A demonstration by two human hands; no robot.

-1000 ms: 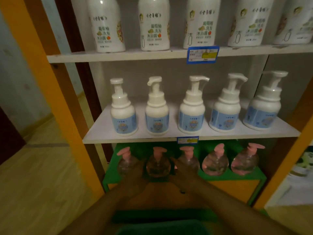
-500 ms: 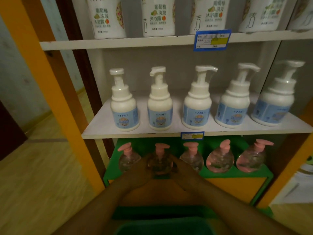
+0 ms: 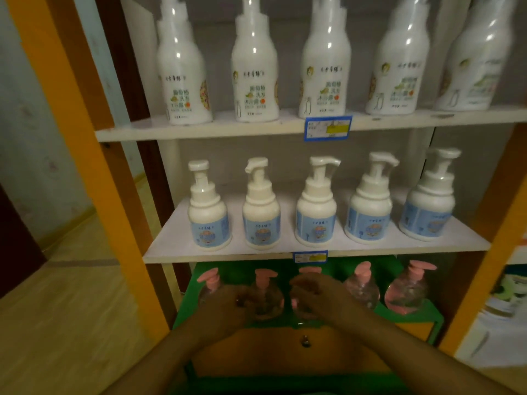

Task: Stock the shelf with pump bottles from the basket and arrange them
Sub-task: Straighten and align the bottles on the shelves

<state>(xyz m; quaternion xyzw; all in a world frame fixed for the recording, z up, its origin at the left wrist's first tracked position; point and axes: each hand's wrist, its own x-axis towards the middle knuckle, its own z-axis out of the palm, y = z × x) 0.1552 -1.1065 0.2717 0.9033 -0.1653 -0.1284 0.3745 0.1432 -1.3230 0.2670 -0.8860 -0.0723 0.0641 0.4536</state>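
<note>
Five clear round pump bottles with pink pumps stand in a row on the green bottom shelf (image 3: 410,316). My left hand (image 3: 225,306) grips the left side of the second pump bottle (image 3: 266,302). My right hand (image 3: 313,297) is curled over the third pump bottle, of which only the pink pump (image 3: 309,270) shows. The first bottle (image 3: 209,283) stands just left of my left hand. The fourth bottle (image 3: 362,289) and fifth bottle (image 3: 406,292) stand free to the right. A green basket rim (image 3: 285,384) shows at the bottom edge; its contents are hidden.
The white middle shelf (image 3: 313,253) holds several white foam pump bottles, close above the pink pumps. The top shelf (image 3: 256,131) carries tall white bottles. An orange post (image 3: 85,166) frames the left side and another (image 3: 484,266) the right. Wooden floor lies to the left.
My right hand has left the second bottle and moved right onto the third bottle. My left hand stays on the second bottle. The view has tilted up.
</note>
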